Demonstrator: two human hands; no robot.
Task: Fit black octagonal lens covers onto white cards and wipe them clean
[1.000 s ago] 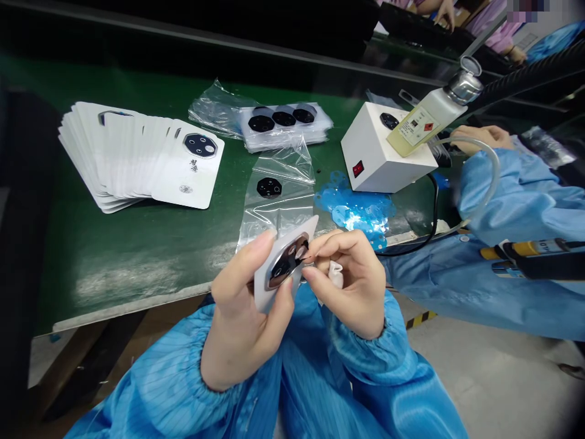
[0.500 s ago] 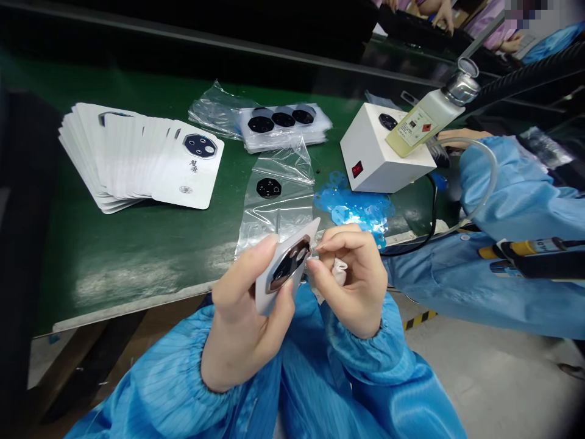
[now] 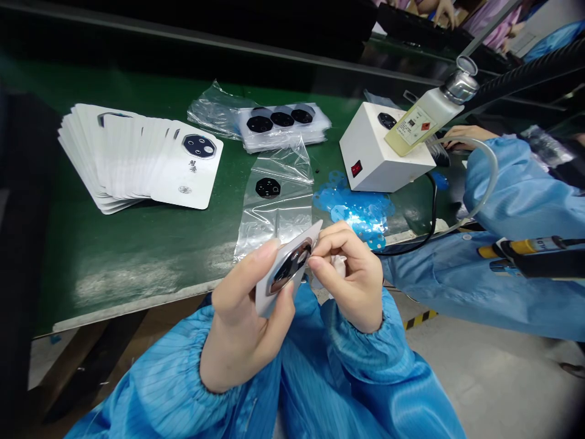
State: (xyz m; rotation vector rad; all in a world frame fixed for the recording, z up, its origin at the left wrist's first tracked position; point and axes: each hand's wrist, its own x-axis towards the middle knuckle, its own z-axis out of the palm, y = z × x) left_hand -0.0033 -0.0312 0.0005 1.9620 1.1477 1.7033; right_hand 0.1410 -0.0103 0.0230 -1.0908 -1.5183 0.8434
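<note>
My left hand (image 3: 247,317) grips a white phone back cover (image 3: 264,299) by its edges, tilted up, thumb on one side and fingers on the other. Its dark, shiny camera plate (image 3: 290,268) faces right. My right hand (image 3: 351,274) is closed, with thumb and forefinger pinched at the plate's far edge. A crumpled white cloth (image 3: 339,266) is tucked under its curled fingers. Whether the fingertips hold anything else is too small to tell. Beyond the hands, a clear plastic bag (image 3: 292,204) lies on the green bench with a black lens plate (image 3: 267,188) on it.
Fanned white phone covers (image 3: 128,158) lie at left. Clear sheets with black lens plates (image 3: 283,134) sit at the back. Blue film pieces (image 3: 356,207) lie by a white box (image 3: 379,155), where a pump bottle (image 3: 425,119) leans. A co-worker's blue sleeve (image 3: 516,177) is at right.
My right hand has shifted slightly left and up, and its pinched fingertips now meet the camera plate's edge. The left hand and the phone cover have barely moved.
</note>
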